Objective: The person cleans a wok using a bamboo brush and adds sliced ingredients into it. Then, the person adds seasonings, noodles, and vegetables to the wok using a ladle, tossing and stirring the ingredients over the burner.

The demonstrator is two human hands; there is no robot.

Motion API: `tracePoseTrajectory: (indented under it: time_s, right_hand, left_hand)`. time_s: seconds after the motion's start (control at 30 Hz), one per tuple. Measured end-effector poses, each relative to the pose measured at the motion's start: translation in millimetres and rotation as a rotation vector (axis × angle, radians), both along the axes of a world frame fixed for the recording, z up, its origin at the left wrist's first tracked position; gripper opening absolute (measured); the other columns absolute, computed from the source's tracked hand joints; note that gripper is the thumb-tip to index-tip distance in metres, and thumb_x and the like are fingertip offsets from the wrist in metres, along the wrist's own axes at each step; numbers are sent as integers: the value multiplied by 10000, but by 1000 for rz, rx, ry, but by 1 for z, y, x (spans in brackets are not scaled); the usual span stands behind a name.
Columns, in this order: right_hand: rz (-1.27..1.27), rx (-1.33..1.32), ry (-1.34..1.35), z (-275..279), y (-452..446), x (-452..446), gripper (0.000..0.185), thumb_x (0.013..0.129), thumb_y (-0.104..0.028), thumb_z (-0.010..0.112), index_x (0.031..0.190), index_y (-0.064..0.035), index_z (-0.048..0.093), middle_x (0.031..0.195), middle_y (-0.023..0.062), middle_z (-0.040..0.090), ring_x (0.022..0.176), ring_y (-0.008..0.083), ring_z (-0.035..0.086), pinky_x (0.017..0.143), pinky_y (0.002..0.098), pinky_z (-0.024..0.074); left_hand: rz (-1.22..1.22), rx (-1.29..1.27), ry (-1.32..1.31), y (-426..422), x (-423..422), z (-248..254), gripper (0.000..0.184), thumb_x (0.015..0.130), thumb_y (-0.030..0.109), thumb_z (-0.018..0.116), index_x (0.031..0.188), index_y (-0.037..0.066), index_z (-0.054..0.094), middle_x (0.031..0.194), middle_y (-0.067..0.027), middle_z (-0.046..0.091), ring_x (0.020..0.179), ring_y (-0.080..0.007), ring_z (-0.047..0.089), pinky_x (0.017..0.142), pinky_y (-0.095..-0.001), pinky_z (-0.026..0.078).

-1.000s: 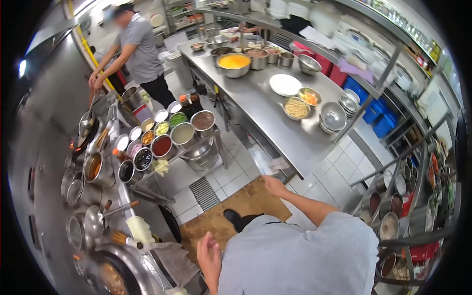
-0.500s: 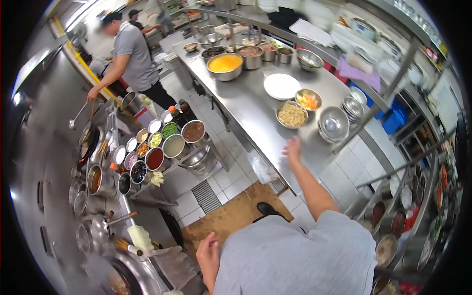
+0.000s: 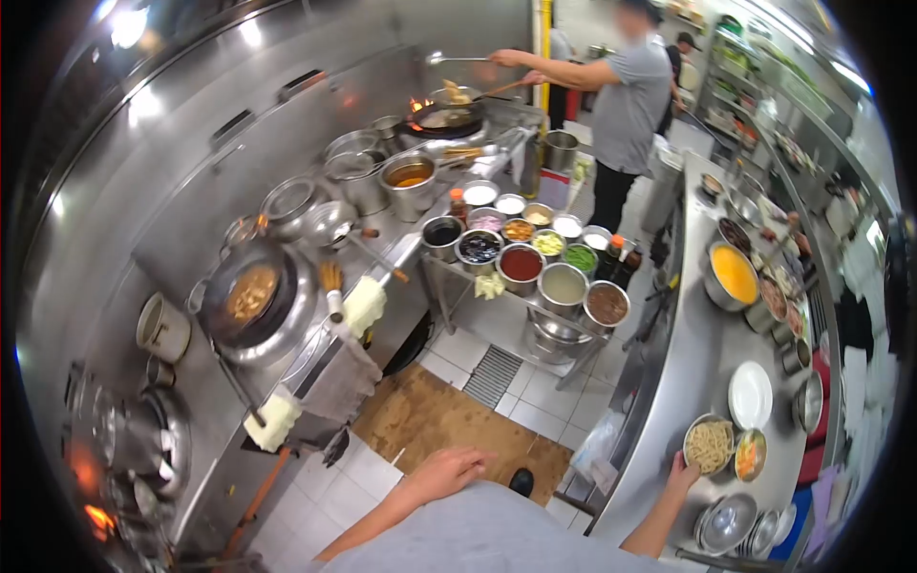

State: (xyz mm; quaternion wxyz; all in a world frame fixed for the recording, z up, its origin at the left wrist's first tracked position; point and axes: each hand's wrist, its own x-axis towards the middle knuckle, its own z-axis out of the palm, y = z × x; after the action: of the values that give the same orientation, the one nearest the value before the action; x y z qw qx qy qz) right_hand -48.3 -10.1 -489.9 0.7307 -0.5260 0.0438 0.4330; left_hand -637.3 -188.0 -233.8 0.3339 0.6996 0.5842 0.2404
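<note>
My right hand (image 3: 680,477) grips the near rim of a steel bowl of noodles (image 3: 710,446) at the edge of the steel table. Beside that bowl sit a bowl of cut orange and pale vegetables (image 3: 751,456) and a white plate (image 3: 751,395). My left hand (image 3: 449,472) is in front of my body above the brown mat (image 3: 420,411), fingers loosely extended, holding nothing. On the stove at left, a wok (image 3: 250,294) holds food in sauce.
Sauce and ingredient pots (image 3: 522,265) fill a stand at centre. Behind it a co-worker (image 3: 630,105) tosses food in a flaming wok (image 3: 449,116). Stacked steel bowls (image 3: 728,521) are at lower right. Flames (image 3: 99,518) show at lower left.
The view has swung left, bringing the stove and wok into sight. My right hand has reached over the table and taken hold of the noodle bowl. My left hand has moved across my front.
</note>
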Motion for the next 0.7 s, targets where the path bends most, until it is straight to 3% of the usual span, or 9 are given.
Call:
tracePoseTrajectory:
  time_s: [0.17, 0.3, 0.37, 0.57, 0.7]
  right_hand:
    - [159, -76, -33, 12, -14, -130, 376, 947, -171, 431, 1293, -51, 517, 1161, 143, 635, 959, 296, 643, 810, 438, 584]
    - [540, -78, -1, 40, -11, -279, 418, 863, -149, 474, 1269, -64, 527, 1158, 146, 637, 967, 316, 641, 746, 448, 551]
    - [763, -40, -17, 55, -4, -350, 433, 819, -117, 488, 1245, -45, 530, 1121, 139, 650, 874, 324, 659, 654, 452, 560]
    - [1275, -61, -145, 112, 14, -580, 430, 810, -43, 477, 1236, 4, 497, 1056, 185, 647, 780, 318, 673, 511, 433, 572]
    - [1607, -77, 54, 141, 14, -755, 426, 819, 12, 481, 1245, 24, 485, 1065, 196, 652, 801, 335, 682, 478, 436, 550]
  left_hand:
    - [65, 54, 3, -27, -55, -12, 322, 922, 166, 585, 1235, 114, 638, 948, -118, 655, 912, -303, 633, 811, -413, 511]
    - [160, 147, -35, -57, -113, -8, 311, 920, 160, 586, 1222, 123, 648, 930, -117, 650, 912, -305, 628, 818, -413, 509]
    - [219, 160, -31, -80, -147, -13, 308, 919, 156, 588, 1219, 117, 649, 933, -114, 653, 910, -304, 628, 820, -411, 508]
    - [473, 96, 0, -156, -242, -20, 302, 934, 181, 595, 1221, 110, 655, 1015, -90, 691, 959, -292, 636, 856, -395, 505]
    - [702, 110, 57, -208, -280, -17, 291, 927, 172, 599, 1205, 107, 655, 983, -100, 683, 944, -299, 629, 845, -395, 502]
